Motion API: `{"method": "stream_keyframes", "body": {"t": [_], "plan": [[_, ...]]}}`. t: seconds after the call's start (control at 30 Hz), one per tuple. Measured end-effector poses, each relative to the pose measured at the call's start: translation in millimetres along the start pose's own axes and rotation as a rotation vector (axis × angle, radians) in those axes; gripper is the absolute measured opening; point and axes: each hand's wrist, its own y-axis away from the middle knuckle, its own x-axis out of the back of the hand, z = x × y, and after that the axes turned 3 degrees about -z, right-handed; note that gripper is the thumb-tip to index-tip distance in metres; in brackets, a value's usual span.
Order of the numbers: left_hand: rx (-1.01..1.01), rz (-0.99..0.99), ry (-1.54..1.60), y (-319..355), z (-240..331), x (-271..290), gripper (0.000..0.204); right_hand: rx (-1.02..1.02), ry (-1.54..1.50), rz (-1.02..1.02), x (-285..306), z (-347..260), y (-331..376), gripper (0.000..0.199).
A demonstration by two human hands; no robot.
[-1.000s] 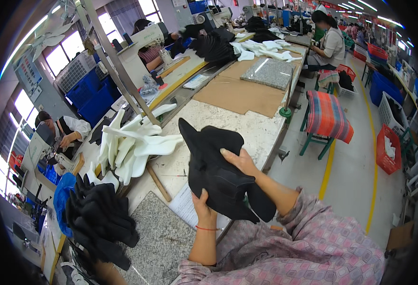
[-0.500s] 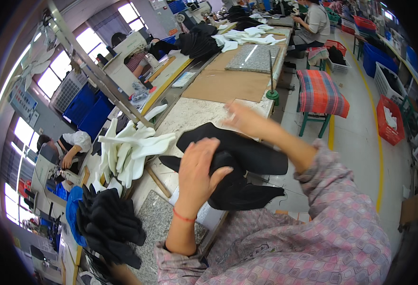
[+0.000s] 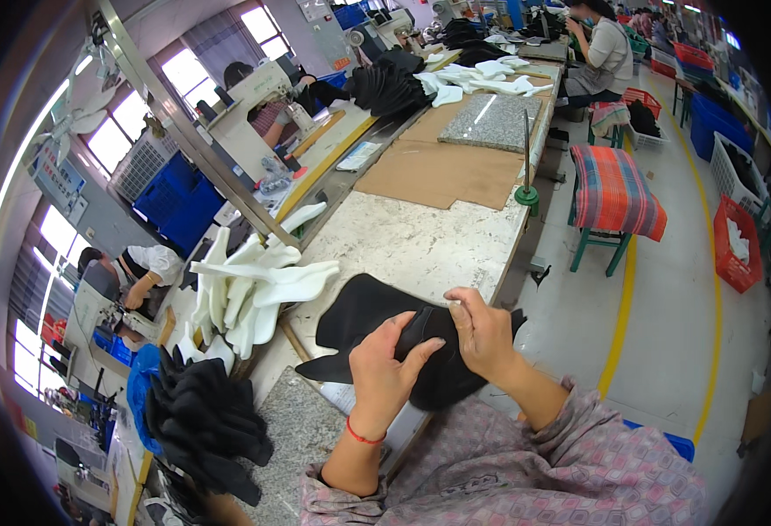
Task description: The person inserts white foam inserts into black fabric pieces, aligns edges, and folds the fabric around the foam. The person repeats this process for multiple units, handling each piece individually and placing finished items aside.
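Observation:
A black fabric piece (image 3: pixel 359 311) with a broad curved end and a pointed flap lies over the near edge of the white worktable, its near part hanging toward my lap. My left hand (image 3: pixel 383 364) is closed on a raised fold of it, thumb and fingers pinching from the left. Close by on the right, my right hand (image 3: pixel 486 337) is curled with thumb and forefinger together at the fabric's upper edge. Its other fingers are tucked in, and part of the fabric is hidden behind both hands.
White shaped foam pieces (image 3: pixel 258 285) are heaped at the left, above a stack of black pieces (image 3: pixel 201 421). A stone slab (image 3: pixel 293 438) lies near me, another slab (image 3: pixel 490 120) on brown cardboard (image 3: pixel 438 171) farther off. A green-based spindle (image 3: pixel 527 195) stands at the right edge.
My right hand has come down from above the table onto the fabric and closed. My left hand has gone from spread to pinching. The view has shifted slightly.

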Motion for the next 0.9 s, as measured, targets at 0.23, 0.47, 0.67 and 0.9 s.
{"method": "stream_keyframes", "body": {"t": [0.23,0.47,0.67,0.9], "plan": [[-0.007,0.034,-0.063,8.3,-1.5,0.4,0.039,-0.063,-0.178,-0.046,-1.4,-4.7,1.9,0.011],[-0.008,0.055,-0.075,11.4,-11.0,-5.3,0.04,-0.029,-0.155,-0.043,1.1,-4.5,1.9,0.011],[0.072,0.035,-0.128,16.8,-11.4,1.6,0.038,-0.006,-0.174,0.03,0.1,-5.2,-1.7,0.011],[-0.01,0.085,-0.094,15.1,-19.2,-3.8,0.037,-0.016,-0.176,-0.096,2.1,-9.5,-5.1,0.014]]}}
